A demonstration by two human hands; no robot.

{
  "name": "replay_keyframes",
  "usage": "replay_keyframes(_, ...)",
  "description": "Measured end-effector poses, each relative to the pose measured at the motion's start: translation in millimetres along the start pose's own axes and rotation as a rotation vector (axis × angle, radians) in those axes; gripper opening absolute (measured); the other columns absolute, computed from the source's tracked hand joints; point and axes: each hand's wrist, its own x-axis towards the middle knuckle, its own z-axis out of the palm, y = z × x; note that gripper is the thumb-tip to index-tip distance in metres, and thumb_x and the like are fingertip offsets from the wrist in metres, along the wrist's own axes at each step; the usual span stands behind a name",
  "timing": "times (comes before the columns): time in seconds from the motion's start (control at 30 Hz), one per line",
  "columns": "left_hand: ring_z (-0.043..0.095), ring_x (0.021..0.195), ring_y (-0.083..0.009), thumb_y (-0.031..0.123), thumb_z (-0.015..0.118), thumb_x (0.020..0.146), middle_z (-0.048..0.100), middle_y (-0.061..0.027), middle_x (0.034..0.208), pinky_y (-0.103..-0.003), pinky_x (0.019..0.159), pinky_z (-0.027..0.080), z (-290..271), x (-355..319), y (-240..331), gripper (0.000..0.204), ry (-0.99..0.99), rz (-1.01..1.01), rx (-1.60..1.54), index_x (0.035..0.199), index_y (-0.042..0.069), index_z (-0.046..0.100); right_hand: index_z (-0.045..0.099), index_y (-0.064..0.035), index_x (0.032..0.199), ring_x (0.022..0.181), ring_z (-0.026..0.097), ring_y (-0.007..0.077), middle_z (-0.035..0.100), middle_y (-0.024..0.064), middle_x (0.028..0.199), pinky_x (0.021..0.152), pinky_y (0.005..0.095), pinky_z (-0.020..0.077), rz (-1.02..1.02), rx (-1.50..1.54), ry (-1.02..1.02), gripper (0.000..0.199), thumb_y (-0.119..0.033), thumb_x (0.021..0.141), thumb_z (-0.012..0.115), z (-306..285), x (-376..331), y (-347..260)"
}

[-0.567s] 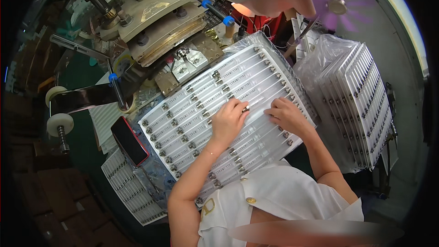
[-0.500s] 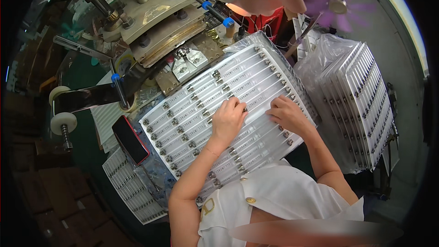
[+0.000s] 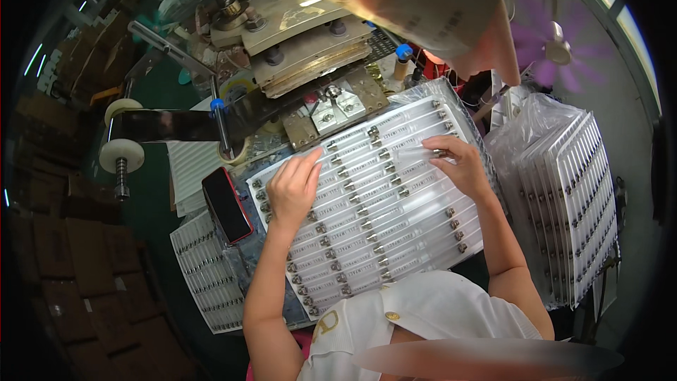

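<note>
A wide white tray [image 3: 423, 240] lies in front of me, filled with rows of clear tubes with metal ends [image 3: 367, 219]. My left hand [image 3: 293, 189] lies flat on the tray's left part, fingers stretched toward the far rows and touching tubes there. My right hand [image 3: 460, 164] is at the tray's far right, with its curled fingertips pinching the end of one clear tube [image 3: 416, 155] in a far row. The two hands are well apart.
A metal press machine [image 3: 310, 49] stands just beyond the tray. A phone in a red case [image 3: 227, 203] lies left of it, with another filled tray [image 3: 208, 268] below. Bagged stacks of trays [image 3: 571, 197] stand at the right. A dark strip runs over white rollers [image 3: 121, 155].
My hands were close together at the tray's middle; the left has moved to the left part, the right up to the far right rows. The view has tilted slightly.
</note>
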Motion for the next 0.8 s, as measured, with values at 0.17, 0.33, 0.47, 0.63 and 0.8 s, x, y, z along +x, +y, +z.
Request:
replay_keyframes(0.17, 0.058, 0.062, -0.0211, 0.008, 0.065, 0.080, 0.053, -0.0051, 0.070, -0.032, 0.054, 0.049, 31, 65, -11, 0.033, 0.039, 0.157, 0.167, 0.113, 0.014, 0.066, 0.062, 0.0036, 0.114, 0.100, 0.056, 0.0104, 0.060, 0.0063, 0.113, 0.089, 0.0211, 0.0439, 0.057, -0.008, 0.072, 0.028, 0.005, 0.086, 0.061, 2, 38, 2)
replay_keyframes(0.33, 0.058, 0.061, -0.0204, 0.012, 0.067, 0.078, 0.054, -0.0039, 0.069, -0.032, 0.053, 0.049, 46, 82, -22, 0.033, 0.074, 0.253, 0.282, 0.110, 0.011, 0.063, 0.062, -0.0001, 0.115, 0.098, 0.060, 0.0127, 0.063, 0.0070, 0.111, 0.086, 0.0252, 0.0474, -0.104, 0.047, 0.228, 0.031, 0.003, 0.084, 0.064, 36, 90, -30)
replay_keyframes(0.47, 0.055, 0.054, -0.0166, 0.008, 0.066, 0.075, 0.051, -0.0033, 0.063, -0.030, 0.049, 0.046, 30, 35, 21, 0.032, 0.049, 0.346, 0.113, 0.107, 0.006, 0.065, 0.062, -0.0036, 0.112, 0.097, 0.065, 0.0236, 0.065, 0.0111, 0.109, 0.083, 0.0320, 0.0515, -0.587, -0.409, 0.247, 0.035, 0.001, 0.078, 0.069, 64, 120, -29)
replay_keyframes(0.63, 0.053, 0.053, -0.0156, 0.009, 0.066, 0.078, 0.051, -0.0021, 0.065, -0.028, 0.048, 0.045, 7, -47, 39, 0.032, -0.105, 0.206, -0.020, 0.109, 0.003, 0.065, 0.061, -0.0042, 0.110, 0.101, 0.061, 0.0321, 0.062, 0.0126, 0.113, 0.084, 0.0382, 0.0513, -0.672, -0.550, 0.133, 0.038, 0.000, 0.073, 0.069, 105, 139, -30)
replay_keyframes(0.8, 0.054, 0.052, -0.0172, 0.007, 0.072, 0.074, 0.054, -0.0031, 0.062, -0.029, 0.048, 0.044, 0, -70, 38, 0.036, -0.043, 0.019, -0.140, 0.109, 0.004, 0.066, 0.057, -0.0036, 0.116, 0.104, 0.061, 0.0296, 0.058, 0.0145, 0.116, 0.085, 0.0370, 0.0505, -0.279, -0.462, 0.096, 0.046, -0.010, 0.074, 0.075, 109, 155, -23)
